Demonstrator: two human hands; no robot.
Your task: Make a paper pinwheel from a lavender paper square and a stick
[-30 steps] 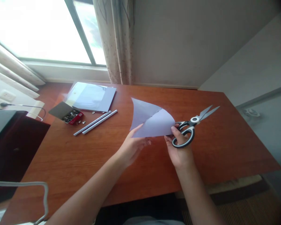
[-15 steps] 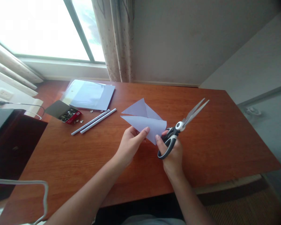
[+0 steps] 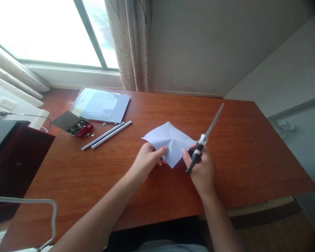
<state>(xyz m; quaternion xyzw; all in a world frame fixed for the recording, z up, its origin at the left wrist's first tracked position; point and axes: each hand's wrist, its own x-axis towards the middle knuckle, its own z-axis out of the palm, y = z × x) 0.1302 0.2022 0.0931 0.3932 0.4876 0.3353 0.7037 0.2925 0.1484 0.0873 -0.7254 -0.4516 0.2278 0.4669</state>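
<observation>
A pale blue creased paper sheet (image 3: 170, 140) is held just above the wooden table (image 3: 94, 175), in its middle. My left hand (image 3: 147, 161) pinches its left edge between thumb and fingers. My right hand (image 3: 202, 168) grips black-handled scissors (image 3: 203, 140), whose closed blades point up and away to the right. That hand's thumb also touches the paper's right edge.
At the back left lie a clear sleeve of blue paper (image 3: 102, 105), an open red box of metal pins (image 3: 77, 126) and two grey sticks (image 3: 107, 134). A dark cabinet (image 3: 13, 154) stands left of the table. A window and curtain (image 3: 131, 42) are behind.
The paper has been turned and unfolded into a flatter diamond shape. The scissors swung upright, seen edge-on, with their blades closed.
</observation>
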